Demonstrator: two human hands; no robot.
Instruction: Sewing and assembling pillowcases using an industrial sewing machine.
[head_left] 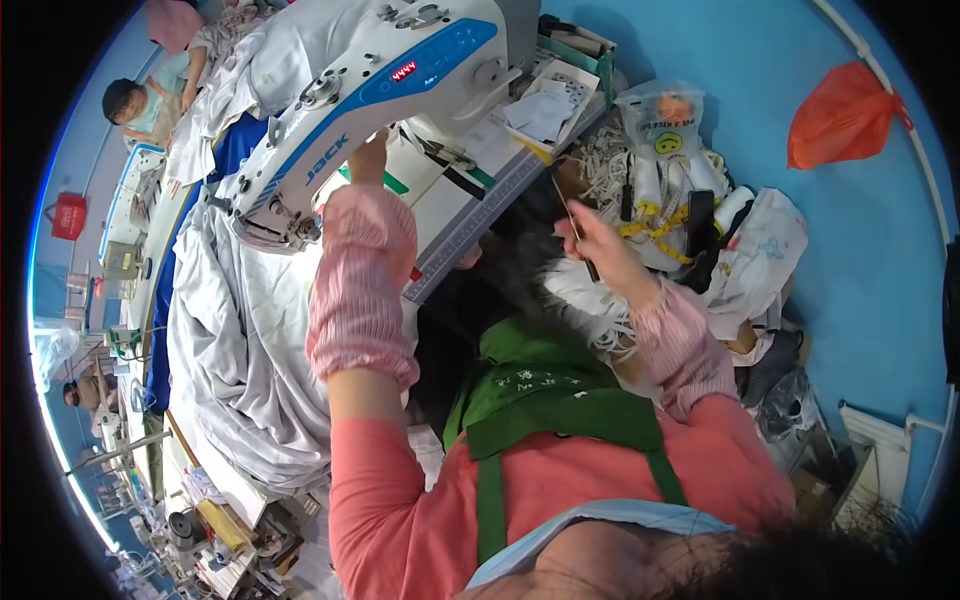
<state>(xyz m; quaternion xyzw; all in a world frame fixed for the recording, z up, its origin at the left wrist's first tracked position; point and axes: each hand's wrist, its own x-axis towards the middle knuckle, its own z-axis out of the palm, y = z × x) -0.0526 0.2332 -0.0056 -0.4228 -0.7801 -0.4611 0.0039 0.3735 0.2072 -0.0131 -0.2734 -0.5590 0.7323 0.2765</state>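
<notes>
My left hand reaches in beneath the arm of a white and blue sewing machine; the machine hides its fingers, so I cannot tell whether they hold anything. Out to the right of the table edge, my right hand is closed around a slender tool with a thin shaft and a dark handle. Its shaft points up toward the table corner; its exact kind is unclear. Dark-handled hand tools lie on the machine bed, beside a green strip.
A ruler strip runs along the table edge. White fabric drapes heavily at left. An open box sits at the table's far corner. Thread cones, a yellow tape measure and white strips crowd the right. Another person sits far left.
</notes>
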